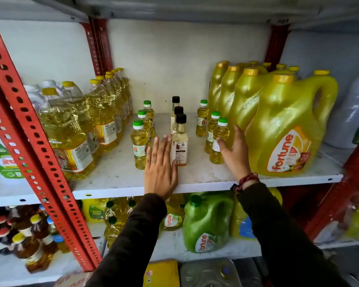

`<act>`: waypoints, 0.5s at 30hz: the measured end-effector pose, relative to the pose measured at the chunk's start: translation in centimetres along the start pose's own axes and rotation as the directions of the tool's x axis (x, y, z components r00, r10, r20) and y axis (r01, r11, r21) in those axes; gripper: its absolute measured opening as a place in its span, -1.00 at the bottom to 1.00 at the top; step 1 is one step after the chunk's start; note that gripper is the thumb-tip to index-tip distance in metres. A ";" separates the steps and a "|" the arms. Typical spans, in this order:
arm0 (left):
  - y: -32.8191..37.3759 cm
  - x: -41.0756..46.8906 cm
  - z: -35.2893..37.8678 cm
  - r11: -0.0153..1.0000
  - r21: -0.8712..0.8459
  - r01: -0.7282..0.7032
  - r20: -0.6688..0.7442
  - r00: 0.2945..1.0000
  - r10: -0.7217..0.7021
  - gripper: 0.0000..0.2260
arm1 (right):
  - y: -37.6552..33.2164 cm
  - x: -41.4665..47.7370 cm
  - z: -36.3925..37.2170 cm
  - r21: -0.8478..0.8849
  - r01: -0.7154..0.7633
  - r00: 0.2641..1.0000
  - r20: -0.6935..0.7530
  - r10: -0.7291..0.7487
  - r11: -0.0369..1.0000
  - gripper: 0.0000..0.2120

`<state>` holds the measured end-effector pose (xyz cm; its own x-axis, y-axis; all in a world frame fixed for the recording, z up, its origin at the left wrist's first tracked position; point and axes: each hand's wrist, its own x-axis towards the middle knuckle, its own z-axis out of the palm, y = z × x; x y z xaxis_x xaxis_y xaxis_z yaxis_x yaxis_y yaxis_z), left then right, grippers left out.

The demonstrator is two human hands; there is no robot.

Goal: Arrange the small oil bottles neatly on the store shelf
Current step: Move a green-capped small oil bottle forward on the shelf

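Observation:
Three rows of small oil bottles stand on the white shelf (pixel 195 179). The left row of three green-capped bottles (pixel 140 141) runs front to back, as does the middle row of three black-capped bottles (pixel 180 139). On the right stand three more green-capped bottles (pixel 219 139). My left hand (pixel 161 170) lies flat on the shelf with fingers apart, between the left and middle rows, its thumb against the front black-capped bottle. My right hand (pixel 234 152) is open around the front right bottle, thumb on its label.
Large yellow Fortune jugs (pixel 286 129) fill the shelf's right side, touching my right hand's back. Clear yellow-capped oil bottles (pixel 71 129) line the left. A red perforated upright (pixel 29 129) crosses the left foreground. More oil containers, including a green jug (pixel 207 222), sit on the shelf below.

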<state>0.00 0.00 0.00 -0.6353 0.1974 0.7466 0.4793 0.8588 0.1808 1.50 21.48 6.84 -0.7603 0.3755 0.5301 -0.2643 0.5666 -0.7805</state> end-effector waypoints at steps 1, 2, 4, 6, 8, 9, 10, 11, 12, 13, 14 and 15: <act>-0.2 0.1 0.0 1.000 0.002 0.010 0.006 1.000 -0.010 -0.43 | 0.2 0.8 0.0 0.020 -0.035 0.999 0.012 0.035 0.999 -0.38; -0.4 0.3 -0.2 1.000 0.012 0.023 0.022 0.999 -0.023 -0.43 | -0.1 1.4 -0.1 0.047 -0.062 0.997 0.047 0.060 0.997 -0.42; -0.6 0.3 0.1 0.999 0.029 0.016 0.062 0.998 -0.017 -0.43 | -0.3 2.6 -0.4 0.076 -0.084 0.992 0.098 0.076 0.994 -0.54; -0.5 0.2 0.3 1.000 0.029 -0.003 0.083 0.997 0.001 -0.43 | 0.3 3.3 -0.3 0.074 -0.110 0.985 0.142 0.099 0.991 -0.62; -0.7 0.2 0.4 0.999 0.043 -0.008 0.066 0.998 0.005 -0.43 | 0.7 3.7 -0.3 0.078 -0.136 0.981 0.149 0.124 0.988 -0.61; -0.7 0.1 0.5 0.999 0.051 -0.003 0.055 0.999 0.000 -0.44 | 0.9 3.9 -0.3 0.090 -0.155 0.980 0.139 0.142 0.984 -0.58; -0.7 0.1 0.6 0.999 0.054 0.003 0.057 0.998 -0.006 -0.44 | 1.0 4.1 -0.4 0.095 -0.174 0.979 0.126 0.162 0.980 -0.56; -0.6 0.1 0.6 0.998 0.055 0.004 0.060 0.998 -0.007 -0.43 | 1.2 4.1 -0.3 0.105 -0.177 0.981 0.104 0.166 0.979 -0.56; -0.6 0.1 0.6 0.999 0.048 0.001 0.061 0.998 -0.004 -0.43 | 1.1 4.0 -0.3 0.106 -0.173 0.983 0.083 0.165 0.979 -0.57; -0.6 0.1 0.6 0.999 0.045 0.003 0.064 0.998 -0.006 -0.43 | 1.1 3.9 -0.2 0.118 -0.166 0.985 0.060 0.160 0.979 -0.59; -0.7 0.1 0.7 0.999 0.042 0.005 0.068 0.998 -0.008 -0.43 | 1.0 3.9 -0.1 0.121 -0.164 0.986 0.041 0.160 0.979 -0.60; -0.7 0.1 0.7 0.999 0.044 0.008 0.071 0.997 -0.011 -0.43 | 0.9 3.9 0.0 0.121 -0.157 0.988 0.022 0.155 0.980 -0.60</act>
<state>-0.87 -0.27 -0.49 -0.6817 0.2211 0.6974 0.4472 0.8803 0.1581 -1.72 23.53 8.21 -0.8048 0.4428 0.3952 -0.2120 0.4075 -0.8883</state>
